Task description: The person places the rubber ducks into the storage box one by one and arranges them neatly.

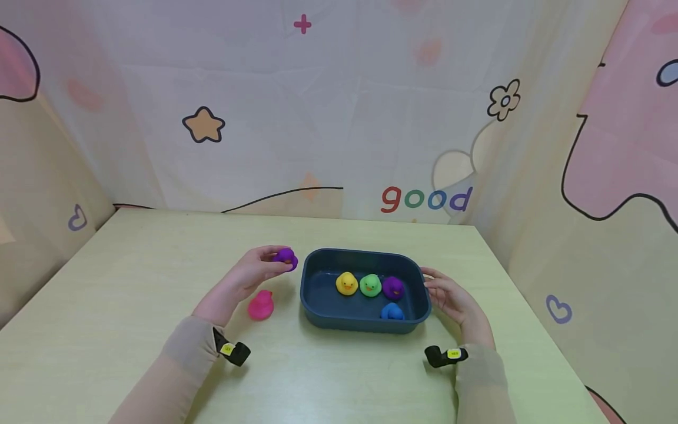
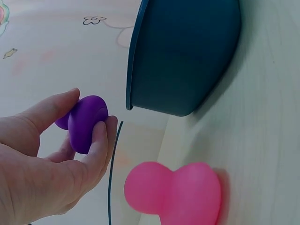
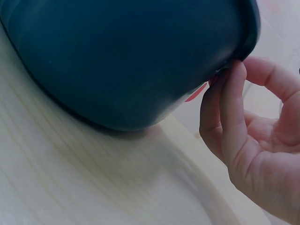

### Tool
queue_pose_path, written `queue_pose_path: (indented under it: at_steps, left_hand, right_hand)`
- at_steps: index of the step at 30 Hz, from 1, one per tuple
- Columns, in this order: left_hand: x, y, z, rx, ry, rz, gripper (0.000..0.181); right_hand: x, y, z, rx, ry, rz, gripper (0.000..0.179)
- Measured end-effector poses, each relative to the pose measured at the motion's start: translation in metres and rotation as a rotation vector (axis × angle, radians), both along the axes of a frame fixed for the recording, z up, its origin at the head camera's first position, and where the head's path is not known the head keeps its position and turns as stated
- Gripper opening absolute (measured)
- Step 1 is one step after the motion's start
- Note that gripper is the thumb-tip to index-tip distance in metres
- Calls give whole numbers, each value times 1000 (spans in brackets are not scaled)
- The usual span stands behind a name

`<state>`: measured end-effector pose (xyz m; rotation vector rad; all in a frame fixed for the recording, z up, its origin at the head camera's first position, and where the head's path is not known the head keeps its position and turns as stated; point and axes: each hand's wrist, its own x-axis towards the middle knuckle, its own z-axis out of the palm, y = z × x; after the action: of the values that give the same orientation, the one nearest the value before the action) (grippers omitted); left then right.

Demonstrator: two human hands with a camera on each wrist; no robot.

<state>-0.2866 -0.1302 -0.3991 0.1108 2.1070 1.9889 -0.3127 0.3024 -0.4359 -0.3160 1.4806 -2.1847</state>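
A purple rubber duck (image 1: 286,257) is held between the thumb and fingers of my left hand (image 1: 251,273), above the table just left of the blue basin (image 1: 346,323). The left wrist view shows the same purple duck (image 2: 88,121) from behind. Under that hand, a pink rubber duck (image 1: 261,305) rests on the table. My right hand (image 1: 454,301) holds the basin's right rim by the fingertips. Inside the basin lie a yellow duck (image 1: 346,284), a green duck (image 1: 371,285), another purple duck (image 1: 393,288) and a blue duck (image 1: 392,312), partly hidden by the front wall.
The basin stands on a pale wooden table (image 1: 328,377). A printed cloth (image 1: 328,129) hangs behind the table and along both sides. Each wrist carries a small black camera, the left camera (image 1: 233,351) close to the table's surface.
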Motion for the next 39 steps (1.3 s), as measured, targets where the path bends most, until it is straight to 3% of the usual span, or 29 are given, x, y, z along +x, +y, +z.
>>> queue_pose_path:
  at_steps: [7,15,22,28,33,39]
  left_hand:
    - [-2,16,4,2,-6,15,59]
    - [0,46,12,-53,17,-31,52]
    - [3,76,10,-70,-18,-58,48]
    - [7,100,9,-87,11,-88,45]
    - [10,115,7,-114,41,-150,42]
    - [9,129,1,-192,68,-195,42]
  right_hand:
    - [1,-1,1,4,-11,-10,35]
    - [4,-2,6,3,26,17,37]
    - [0,1,-2,-12,21,5,41]
    - [-2,2,-4,-18,27,8,40]
    - [2,0,1,-23,27,15,40]
    - [5,0,5,0,34,9,35]
